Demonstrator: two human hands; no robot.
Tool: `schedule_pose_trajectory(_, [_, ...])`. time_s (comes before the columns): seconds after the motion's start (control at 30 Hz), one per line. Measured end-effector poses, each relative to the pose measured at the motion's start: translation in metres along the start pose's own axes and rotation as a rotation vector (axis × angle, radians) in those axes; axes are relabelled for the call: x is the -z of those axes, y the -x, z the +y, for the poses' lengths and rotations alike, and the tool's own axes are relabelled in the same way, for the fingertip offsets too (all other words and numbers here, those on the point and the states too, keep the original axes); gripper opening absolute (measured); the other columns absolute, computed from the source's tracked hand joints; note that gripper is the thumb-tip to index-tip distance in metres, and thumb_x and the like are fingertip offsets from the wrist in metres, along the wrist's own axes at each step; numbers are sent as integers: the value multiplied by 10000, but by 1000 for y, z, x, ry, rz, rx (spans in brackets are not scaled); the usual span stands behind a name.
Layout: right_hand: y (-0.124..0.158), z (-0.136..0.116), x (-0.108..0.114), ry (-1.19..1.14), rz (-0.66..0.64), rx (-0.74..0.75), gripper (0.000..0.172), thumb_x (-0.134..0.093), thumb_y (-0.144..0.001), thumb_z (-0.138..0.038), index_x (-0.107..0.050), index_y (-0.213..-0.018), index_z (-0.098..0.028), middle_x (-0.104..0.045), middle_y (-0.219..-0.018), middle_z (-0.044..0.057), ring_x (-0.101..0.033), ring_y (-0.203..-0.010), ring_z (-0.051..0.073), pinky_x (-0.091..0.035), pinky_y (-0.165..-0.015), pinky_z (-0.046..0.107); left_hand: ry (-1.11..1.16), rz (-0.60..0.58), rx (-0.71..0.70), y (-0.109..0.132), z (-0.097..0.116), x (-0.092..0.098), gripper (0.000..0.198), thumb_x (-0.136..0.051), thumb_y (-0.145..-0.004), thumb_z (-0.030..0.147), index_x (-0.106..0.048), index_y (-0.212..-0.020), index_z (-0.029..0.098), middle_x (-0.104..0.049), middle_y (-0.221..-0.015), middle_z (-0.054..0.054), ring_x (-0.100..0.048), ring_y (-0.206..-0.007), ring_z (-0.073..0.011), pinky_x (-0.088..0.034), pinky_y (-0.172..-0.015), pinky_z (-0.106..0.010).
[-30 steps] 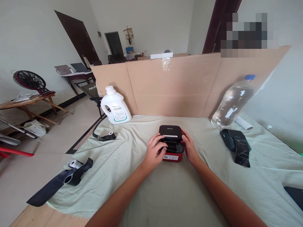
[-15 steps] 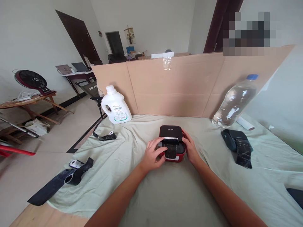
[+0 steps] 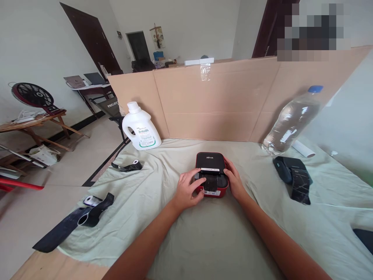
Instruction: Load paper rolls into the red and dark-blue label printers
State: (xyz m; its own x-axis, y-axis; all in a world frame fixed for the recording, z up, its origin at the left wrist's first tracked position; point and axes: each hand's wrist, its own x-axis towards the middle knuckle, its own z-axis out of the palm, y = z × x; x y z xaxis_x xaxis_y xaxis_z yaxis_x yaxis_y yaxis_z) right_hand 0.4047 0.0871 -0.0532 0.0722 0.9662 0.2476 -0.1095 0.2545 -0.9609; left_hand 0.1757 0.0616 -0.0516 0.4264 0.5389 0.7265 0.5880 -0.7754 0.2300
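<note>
A red and black label printer sits on the cloth in the middle, with a black paper strip hanging over its front. My left hand is at its left front, fingers spread. One fingertip touches the strip's left edge, another reaches the lid's front edge, and the thumb is low by the red front. On the other side, my right hand grips the printer's right edge, thumb on top and fingers along the side, partly hidden behind it.
A white detergent jug and a tilted clear bottle stand before a cardboard panel. Black paper rolls and unrolled black strips lie left. A dark device with black paper and a white tube lie right.
The camera view has shifted slightly. Both hands stay on the printer in nearly the same places; the left fingers have moved only a little at the black strip.
</note>
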Motion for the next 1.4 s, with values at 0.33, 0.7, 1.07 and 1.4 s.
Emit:
schedule_pose_trajectory(0.33, [1,11,-7,-1,69,59,518,-558,-859,-408,-541,-1365,-300,-540,-1467,26,-472,-1372,250,-338,-1185,431,34,-2,21,1,1,-6,416,-617,-820,290,-611,-1230,219,-534,-1377,-165,-562,-1216,-292,-491,-956,-457])
schedule_pose_trajectory(0.7, [6,13,-4,-93,47,6,495,-583,-891,-479,-558,-1362,-332,-527,-1491,7,-450,-1403,239,-344,-1188,434,-28,-9,21,2,5,-2,418,-573,-838,279,-586,-1250,205,-539,-1414,-157,-494,-1329,-313,-439,-1018,-480])
schedule_pose_trajectory(1.07, [-2,13,-4,-174,65,-57,511,-591,-785,-299,-575,-1295,-294,-585,-1411,34,-498,-1334,273,-386,-1136,464,-11,-22,44,-4,3,-1,506,-586,-810,296,-546,-1304,196,-631,-1303,-137,-571,-1235,-301,-444,-985,-446])
schedule_pose_trajectory(1.4, [-1,24,-2,-205,58,-34,509,-629,-818,-384,-585,-1322,-326,-572,-1434,16,-467,-1370,278,-337,-1171,469,33,46,5,0,0,-4,461,-568,-827,288,-547,-1278,192,-637,-1301,-137,-562,-1250,-293,-433,-993,-449])
